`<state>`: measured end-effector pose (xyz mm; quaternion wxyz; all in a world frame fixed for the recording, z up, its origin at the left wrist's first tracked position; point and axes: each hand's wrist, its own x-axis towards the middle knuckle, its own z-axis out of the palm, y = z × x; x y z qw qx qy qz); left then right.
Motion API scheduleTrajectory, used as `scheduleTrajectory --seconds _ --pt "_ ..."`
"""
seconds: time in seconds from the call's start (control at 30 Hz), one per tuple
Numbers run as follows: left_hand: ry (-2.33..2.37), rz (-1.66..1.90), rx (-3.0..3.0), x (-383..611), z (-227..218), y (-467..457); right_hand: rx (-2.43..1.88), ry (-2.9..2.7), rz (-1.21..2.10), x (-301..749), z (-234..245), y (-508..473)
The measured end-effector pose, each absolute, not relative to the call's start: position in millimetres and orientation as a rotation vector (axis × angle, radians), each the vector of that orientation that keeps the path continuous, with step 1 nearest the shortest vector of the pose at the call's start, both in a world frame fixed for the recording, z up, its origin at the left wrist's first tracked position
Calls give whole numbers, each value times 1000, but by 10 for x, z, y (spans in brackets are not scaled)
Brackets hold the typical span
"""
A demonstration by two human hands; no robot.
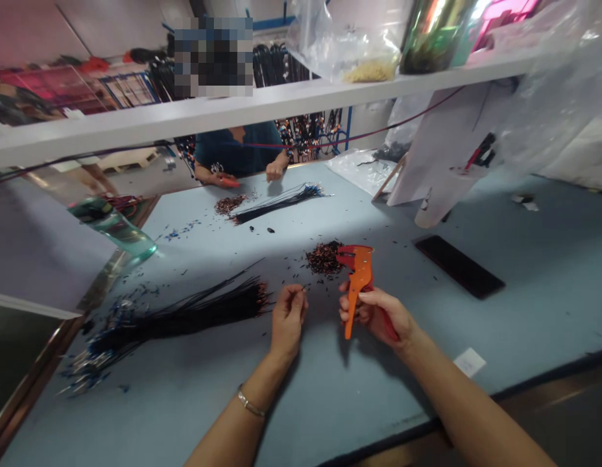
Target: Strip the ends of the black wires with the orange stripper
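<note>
My right hand (379,314) is wrapped round the handles of an orange and red wire stripper (362,272), its jaws pointing up and left. Beside it, my left hand (290,311) is pinched closed on a thin black wire, of which only a small tip shows past the fingers. To the left lies a thick bundle of black wires (184,316), with copper-coloured ends towards my left hand and blue and silvery ends at the far left. Behind the stripper's jaws is a pile of small dark and copper-coloured scraps (324,258).
A black phone (459,266) and a white cup of tools (447,194) are on the right. A green bottle (119,227) lies at the left edge. Across the table, a co-worker's hands (276,168) are near a second wire bundle (276,204). A white shelf (281,97) spans above.
</note>
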<state>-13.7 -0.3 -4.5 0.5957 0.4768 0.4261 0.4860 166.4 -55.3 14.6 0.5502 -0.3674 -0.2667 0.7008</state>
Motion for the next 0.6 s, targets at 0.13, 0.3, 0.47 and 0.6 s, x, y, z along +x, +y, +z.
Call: scheduleTrajectory --seconds 0.13,0.3,0.47,0.6 --pt "1001 1143 1140 -135 -73 7 -874 -735 1823 1639 132 -596" --pt "1082 1179 1160 -142 -84 4 -909 -867 1909 1620 96 -620" --pt "1148 1186 1379 -172 -44 -14 -924 -954 1946 1610 75 -629" --pt "1158 1160 1462 -189 -28 -17 -891 -979 1934 1610 68 -628"
